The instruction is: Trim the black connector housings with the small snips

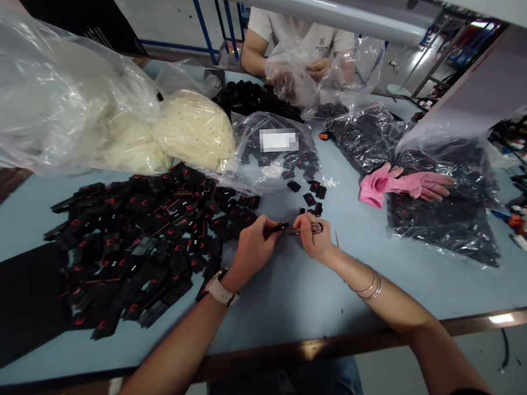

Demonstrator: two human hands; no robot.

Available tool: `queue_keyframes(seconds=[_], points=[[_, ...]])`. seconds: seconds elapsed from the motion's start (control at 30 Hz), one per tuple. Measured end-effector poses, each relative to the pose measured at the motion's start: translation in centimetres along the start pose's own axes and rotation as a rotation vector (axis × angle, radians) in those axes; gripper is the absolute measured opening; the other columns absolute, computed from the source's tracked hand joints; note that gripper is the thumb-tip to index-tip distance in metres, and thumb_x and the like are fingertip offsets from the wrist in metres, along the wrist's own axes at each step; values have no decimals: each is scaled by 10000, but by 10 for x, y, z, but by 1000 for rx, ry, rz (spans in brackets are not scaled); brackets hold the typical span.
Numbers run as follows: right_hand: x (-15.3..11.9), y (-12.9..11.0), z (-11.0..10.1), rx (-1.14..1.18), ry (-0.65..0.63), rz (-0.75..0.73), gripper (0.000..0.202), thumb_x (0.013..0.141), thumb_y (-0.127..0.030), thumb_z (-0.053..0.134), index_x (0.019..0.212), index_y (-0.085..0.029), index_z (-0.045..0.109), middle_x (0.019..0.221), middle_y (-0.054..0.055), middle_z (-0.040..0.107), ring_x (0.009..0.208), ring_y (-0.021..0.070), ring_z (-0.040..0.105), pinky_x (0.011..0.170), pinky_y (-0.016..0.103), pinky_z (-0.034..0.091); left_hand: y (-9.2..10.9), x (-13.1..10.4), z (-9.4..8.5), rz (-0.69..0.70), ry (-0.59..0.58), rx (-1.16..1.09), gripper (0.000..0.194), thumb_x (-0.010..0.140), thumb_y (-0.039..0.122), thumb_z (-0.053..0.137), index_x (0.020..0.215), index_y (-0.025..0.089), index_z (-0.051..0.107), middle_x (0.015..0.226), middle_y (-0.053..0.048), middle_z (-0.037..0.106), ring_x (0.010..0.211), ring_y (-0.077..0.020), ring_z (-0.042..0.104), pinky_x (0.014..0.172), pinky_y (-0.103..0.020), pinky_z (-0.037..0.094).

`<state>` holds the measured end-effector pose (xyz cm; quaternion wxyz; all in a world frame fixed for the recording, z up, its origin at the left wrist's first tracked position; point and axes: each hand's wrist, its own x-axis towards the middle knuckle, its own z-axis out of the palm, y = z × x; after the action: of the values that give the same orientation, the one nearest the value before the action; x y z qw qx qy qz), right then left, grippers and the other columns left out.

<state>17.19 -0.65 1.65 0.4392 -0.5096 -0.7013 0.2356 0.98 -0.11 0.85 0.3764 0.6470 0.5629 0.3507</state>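
Observation:
My left hand (253, 244), with a watch on its wrist, pinches a small black plastic part (281, 226) between thumb and fingers. Facing it, my right hand (315, 237) is closed round a slim metal tool (318, 227) with a rounded end; its exact kind is hard to make out. The tool's tip points at the black part, and I cannot tell whether they touch. Left of my hands spreads a big heap of black plastic parts (160, 225) with red-orange pieces. Several loose black parts (309, 199) lie just beyond my right hand.
Behind the heap stand clear bags of cream-coloured pieces (194, 127). A bag of black parts (275, 162) lies ahead. Pink gloves (405, 184) rest on bagged dark parts (443, 230) at right. Across the table (268, 314), a co-worker (300, 44) handles a clear bag.

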Motion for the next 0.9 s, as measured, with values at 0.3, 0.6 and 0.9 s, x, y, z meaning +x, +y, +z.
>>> queue_keyframes(seconds=[0.3,0.6,0.9], points=[[-1,3,1,13,-1,-1,390,932,-380,275,731,-194,553,553,-15,494,453,95,424,472,231,345,1,0,0,-5,1,-2,44,736,237,592,750,203,569,766,-8,691,718,-164,643,656,-266,476],[1,-1,1,-3,-42,5,401,941,-374,272,719,-186,547,526,-26,463,454,90,421,485,222,337,1,-1,0,-4,8,16,36,729,205,591,740,197,557,782,-9,691,731,-164,647,661,-261,471],[3,-4,2,1,-87,52,389,927,-401,296,708,-190,539,502,-30,451,437,84,397,459,214,313,0,-1,1,-3,-1,19,33,721,194,574,752,203,566,790,-11,696,741,-172,651,682,-282,486]])
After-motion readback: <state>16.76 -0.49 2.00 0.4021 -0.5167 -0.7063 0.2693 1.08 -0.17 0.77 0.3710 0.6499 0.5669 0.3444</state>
